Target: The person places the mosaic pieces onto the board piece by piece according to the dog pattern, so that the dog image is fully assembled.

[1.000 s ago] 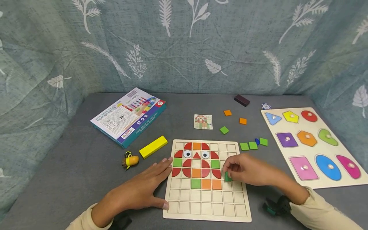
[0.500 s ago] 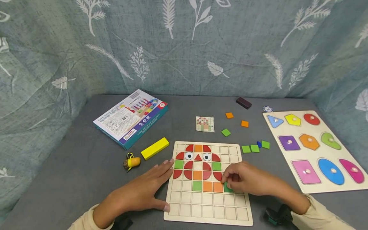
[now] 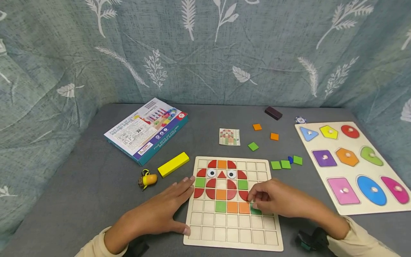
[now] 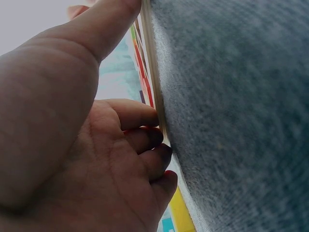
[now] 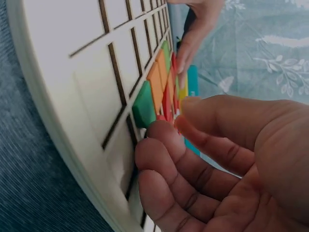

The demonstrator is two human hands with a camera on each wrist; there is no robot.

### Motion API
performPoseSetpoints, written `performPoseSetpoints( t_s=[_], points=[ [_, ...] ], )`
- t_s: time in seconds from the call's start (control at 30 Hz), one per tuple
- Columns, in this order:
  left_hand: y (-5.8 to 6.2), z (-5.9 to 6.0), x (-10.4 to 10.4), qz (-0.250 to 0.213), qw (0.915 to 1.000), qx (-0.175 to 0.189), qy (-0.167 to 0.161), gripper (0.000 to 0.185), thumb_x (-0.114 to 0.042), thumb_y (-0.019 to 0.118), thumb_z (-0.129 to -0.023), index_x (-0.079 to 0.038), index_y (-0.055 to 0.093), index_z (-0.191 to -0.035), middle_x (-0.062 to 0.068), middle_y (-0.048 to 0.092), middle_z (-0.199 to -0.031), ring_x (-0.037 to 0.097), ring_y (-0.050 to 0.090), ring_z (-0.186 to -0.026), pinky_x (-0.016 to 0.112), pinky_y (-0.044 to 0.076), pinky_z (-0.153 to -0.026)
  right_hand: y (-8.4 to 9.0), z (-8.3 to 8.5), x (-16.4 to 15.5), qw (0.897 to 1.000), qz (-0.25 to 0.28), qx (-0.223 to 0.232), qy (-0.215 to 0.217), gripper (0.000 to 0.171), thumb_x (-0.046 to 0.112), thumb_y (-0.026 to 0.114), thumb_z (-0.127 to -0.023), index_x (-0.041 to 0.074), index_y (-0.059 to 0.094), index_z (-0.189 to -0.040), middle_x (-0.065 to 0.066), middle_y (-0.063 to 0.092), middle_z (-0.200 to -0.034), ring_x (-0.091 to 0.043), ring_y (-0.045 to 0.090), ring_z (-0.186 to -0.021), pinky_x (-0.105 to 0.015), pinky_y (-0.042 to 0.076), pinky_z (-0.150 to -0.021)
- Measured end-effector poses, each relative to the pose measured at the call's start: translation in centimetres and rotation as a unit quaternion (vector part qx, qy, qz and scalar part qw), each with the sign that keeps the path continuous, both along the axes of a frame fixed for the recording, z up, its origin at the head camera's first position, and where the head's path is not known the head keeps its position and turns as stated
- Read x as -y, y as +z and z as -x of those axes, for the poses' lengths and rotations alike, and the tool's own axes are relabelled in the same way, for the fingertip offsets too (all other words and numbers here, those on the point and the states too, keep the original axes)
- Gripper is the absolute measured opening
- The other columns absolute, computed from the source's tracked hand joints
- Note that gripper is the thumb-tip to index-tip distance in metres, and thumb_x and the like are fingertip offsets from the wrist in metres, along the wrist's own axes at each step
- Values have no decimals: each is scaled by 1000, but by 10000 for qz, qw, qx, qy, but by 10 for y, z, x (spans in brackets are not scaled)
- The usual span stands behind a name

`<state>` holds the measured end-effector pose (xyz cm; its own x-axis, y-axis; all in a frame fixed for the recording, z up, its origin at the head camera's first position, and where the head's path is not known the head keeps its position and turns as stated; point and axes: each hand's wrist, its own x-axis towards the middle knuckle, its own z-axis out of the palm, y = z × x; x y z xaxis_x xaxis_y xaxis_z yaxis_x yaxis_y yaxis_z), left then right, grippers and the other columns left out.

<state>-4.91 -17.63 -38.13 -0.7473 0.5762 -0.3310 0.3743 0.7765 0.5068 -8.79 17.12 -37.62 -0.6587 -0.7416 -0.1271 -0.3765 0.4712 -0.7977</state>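
Step in hand, as judged: seating a green square tile (image 3: pixel 255 210) in a cell of the wooden grid board (image 3: pixel 231 235). To do it well, the tile should be squared to the cell walls and pressed flat, level with the orange tile (image 3: pixel 244 207) just beside it.

The right hand (image 3: pixel 276 200) has its fingers (image 5: pixel 166 140) curled, tips touching the tile's near edge; whether they pinch it cannot be told.

The left hand (image 3: pixel 157 214) lies flat, fingers together, against the board's left edge on the worktop (image 3: pixel 96 185).
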Motion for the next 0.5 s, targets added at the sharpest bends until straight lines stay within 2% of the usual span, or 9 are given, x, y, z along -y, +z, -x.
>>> performPoseSetpoints(
  t_s=[0.2, 0.5],
  points=[
    [1, -1, 1, -10, 10000, -16, -44, 110, -59, 76, -73, -11, 23, -156, -3, 4, -163, 20, 6, -147, 47, 13, -117, 8, 5, -8, 9992, 230, -164, -285, 9, 11, 65, -94, 9, 71, -101, 4, 64, -86, -10, 57, -74, -25, 52, -63],
    [2, -1, 1, 11, 9999, -59, -109, 109, -60, 75, -73, -11, 23, -155, -3, 3, -163, 20, 5, -147, 46, 13, -117, 19, 15, -24, 9961, -187, -445, -736, 13, 13, 64, -95, 6, 68, -105, 0, 63, -85, -11, 56, -73, -26, 51, -61]
  ],
)
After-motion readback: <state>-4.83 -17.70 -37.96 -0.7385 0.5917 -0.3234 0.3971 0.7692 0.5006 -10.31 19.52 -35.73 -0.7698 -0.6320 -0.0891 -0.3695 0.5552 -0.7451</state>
